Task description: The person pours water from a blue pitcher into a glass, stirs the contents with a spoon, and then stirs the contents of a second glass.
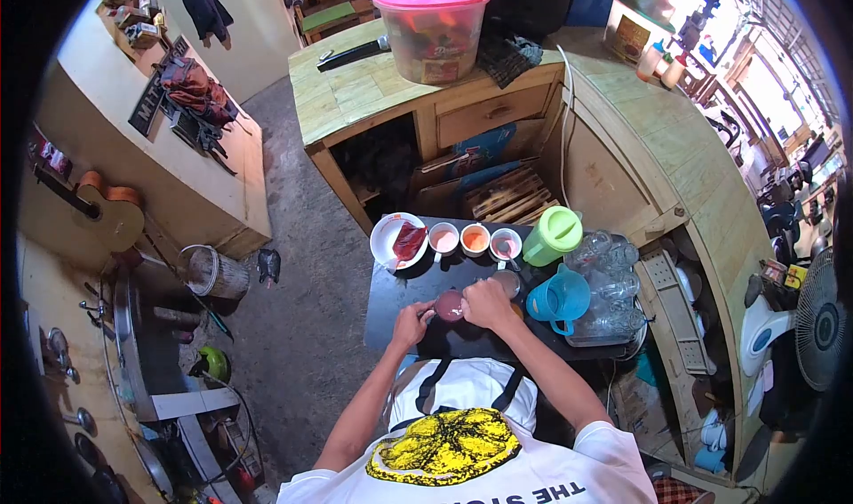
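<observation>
A cup of pinkish-purple liquid (450, 306) stands near the front of the dark tabletop, between my hands. My left hand (411, 324) is closed at the cup's left side, apparently on its handle. My right hand (488, 306) is closed at the cup's right edge; what its fingers hold is hidden. Behind them is a row: a white bowl with a red packet (410, 242), a cup of pale pink contents (442, 238), a cup of orange contents (474, 238) and a cup with a spoon (506, 245). A glass (507, 282) is partly hidden by my right hand.
Right of my hands stand a blue pitcher (558, 298), a green lidded pitcher (554, 236) and several clear glasses on a tray (608, 282). Beyond the table is a wooden counter (346, 86) bearing a pink-lidded tub (433, 33). A fan (819, 317) is at far right.
</observation>
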The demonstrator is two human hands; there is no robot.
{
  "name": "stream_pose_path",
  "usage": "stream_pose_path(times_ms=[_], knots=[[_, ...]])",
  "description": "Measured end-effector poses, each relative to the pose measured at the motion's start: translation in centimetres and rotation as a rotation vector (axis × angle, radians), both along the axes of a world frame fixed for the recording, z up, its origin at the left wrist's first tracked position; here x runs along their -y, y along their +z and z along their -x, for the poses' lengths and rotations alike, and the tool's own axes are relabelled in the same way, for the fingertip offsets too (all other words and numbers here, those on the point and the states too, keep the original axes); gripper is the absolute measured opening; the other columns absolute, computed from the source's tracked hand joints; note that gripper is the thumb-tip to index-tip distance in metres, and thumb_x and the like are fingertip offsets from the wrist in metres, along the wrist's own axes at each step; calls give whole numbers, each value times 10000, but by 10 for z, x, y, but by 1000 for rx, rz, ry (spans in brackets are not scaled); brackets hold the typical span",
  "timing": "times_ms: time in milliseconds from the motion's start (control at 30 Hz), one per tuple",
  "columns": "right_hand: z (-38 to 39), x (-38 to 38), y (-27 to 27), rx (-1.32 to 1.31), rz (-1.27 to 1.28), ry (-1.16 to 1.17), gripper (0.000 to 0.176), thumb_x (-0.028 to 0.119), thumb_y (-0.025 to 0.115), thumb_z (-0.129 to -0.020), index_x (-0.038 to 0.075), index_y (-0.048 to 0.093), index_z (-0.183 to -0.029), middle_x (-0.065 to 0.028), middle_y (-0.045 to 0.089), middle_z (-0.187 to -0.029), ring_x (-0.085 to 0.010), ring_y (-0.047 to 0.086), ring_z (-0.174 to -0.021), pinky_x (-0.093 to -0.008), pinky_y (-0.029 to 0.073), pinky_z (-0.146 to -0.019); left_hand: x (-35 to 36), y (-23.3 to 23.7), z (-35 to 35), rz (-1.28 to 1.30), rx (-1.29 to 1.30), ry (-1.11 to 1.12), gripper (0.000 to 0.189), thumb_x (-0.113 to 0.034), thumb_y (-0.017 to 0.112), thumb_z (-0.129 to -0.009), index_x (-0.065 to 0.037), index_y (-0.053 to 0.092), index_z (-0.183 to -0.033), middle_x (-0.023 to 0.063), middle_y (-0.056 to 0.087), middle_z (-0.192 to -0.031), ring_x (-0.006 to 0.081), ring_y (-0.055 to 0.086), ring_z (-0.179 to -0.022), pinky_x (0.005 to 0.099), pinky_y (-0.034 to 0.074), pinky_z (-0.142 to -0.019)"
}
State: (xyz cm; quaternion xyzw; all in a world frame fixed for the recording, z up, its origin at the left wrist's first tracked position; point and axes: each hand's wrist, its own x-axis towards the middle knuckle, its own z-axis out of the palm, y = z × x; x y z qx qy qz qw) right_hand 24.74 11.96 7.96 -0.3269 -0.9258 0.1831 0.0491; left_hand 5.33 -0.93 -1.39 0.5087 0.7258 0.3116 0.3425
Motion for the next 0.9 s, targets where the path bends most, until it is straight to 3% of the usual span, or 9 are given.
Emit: stream_pose_path(times_ms=[100,200,300,400,500,600,700,800,900], knots=[[-1,4,-4,-86,152,38,203,205,671,-820,41,723,-712,-174,708,-745,-363,680,-691,-457,508,-731,-1,4,1,59,18,-9,296,-162,677,-938,-138,719,-1230,213,708,-1061,429,666,-1003,469,519,-860],[2,6,-10,-320,-11,-22,242,231,692,-825,17,713,-714,-207,688,-726,-400,677,-716,-511,519,-708,-2,-1,2,36,8,-17,302,-164,683,-935,-150,719,-1234,214,711,-1079,426,670,-1016,468,523,-870],[-1,2,-8,-161,-39,-3,239,228,695,-826,13,711,-723,-207,688,-731,-404,676,-723,-517,517,-705,-1,3,2,59,29,-5,299,-168,684,-936,-151,721,-1232,212,711,-1105,428,671,-1025,469,526,-879],[-4,0,0,-65,166,37,226,229,691,-832,26,715,-737,-191,697,-753,-385,677,-732,-495,509,-725,-1,0,3,71,21,-1,297,-173,681,-939,-152,721,-1233,212,711,-1102,429,672,-1017,467,526,-876],[2,2,2,-203,167,-9,231,231,703,-819,21,716,-724,-191,698,-749,-383,681,-733,-492,515,-719,-1,-4,3,39,20,-2,298,-172,682,-939,-151,720,-1234,205,714,-1085,424,673,-1012,468,525,-868],[5,1,-3,-273,-27,-42,227,233,707,-812,20,718,-734,-217,686,-737,-409,683,-735,-520,530,-699,-1,2,2,40,29,-12,299,-171,682,-938,-146,719,-1234,196,715,-1076,419,673,-1012,468,523,-862],[1,0,-5,-57,-16,7,214,221,700,-814,23,716,-733,-214,684,-739,-408,679,-733,-517,532,-704,0,-2,1,37,20,-1,297,-173,682,-939,-141,718,-1232,192,715,-1066,415,674,-1002,466,522,-857],[1,2,-2,-84,175,50,210,214,690,-817,30,713,-719,-197,692,-745,-390,682,-730,-500,532,-729,0,-7,1,-2,24,-4,298,-167,683,-937,-140,718,-1231,189,716,-1061,410,678,-990,456,522,-854],[6,4,2,-213,54,-69,220,212,685,-826,30,710,-704,-186,693,-740,-378,679,-722,-475,521,-738,-1,-5,2,31,24,-2,297,-163,685,-935,-130,719,-1228,194,718,-1060,410,680,-990,459,522,-856]])
